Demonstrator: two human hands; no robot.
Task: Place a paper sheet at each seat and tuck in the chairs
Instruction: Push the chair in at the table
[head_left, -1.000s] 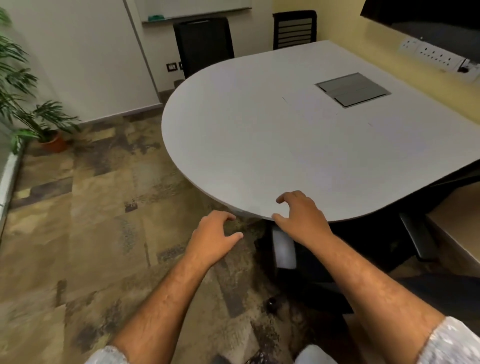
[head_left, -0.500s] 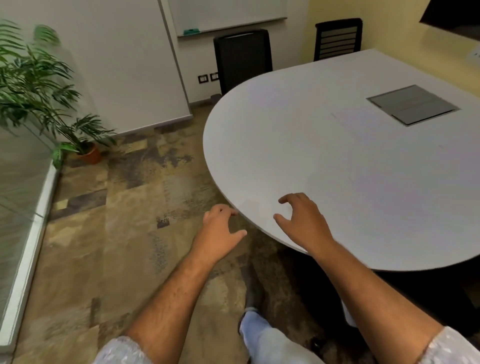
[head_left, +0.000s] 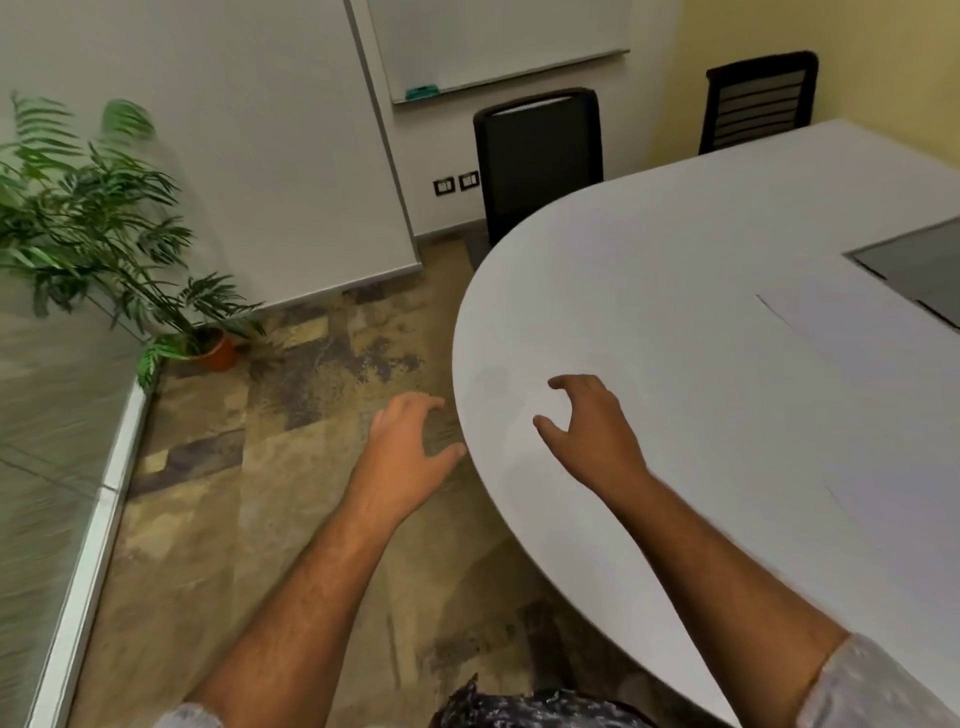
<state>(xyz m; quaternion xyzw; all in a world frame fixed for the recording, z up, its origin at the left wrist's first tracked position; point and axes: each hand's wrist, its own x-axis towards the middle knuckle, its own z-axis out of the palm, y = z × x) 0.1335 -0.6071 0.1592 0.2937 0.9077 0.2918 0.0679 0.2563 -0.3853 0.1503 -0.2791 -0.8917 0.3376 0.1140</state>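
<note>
View swung left — both hands empty, grip wide: right hand (head_left: 597, 431) over table (head_left: 727, 415), left hand (head_left: 405, 452) beside.

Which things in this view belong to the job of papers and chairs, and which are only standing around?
Belong to the job:
- paper sheet lying on the table
- solid black chair at the table's far end
- slatted black chair near the yellow wall
- left hand, right hand, both empty

Just standing around:
- potted plant
- whiteboard
- wall sockets
</note>
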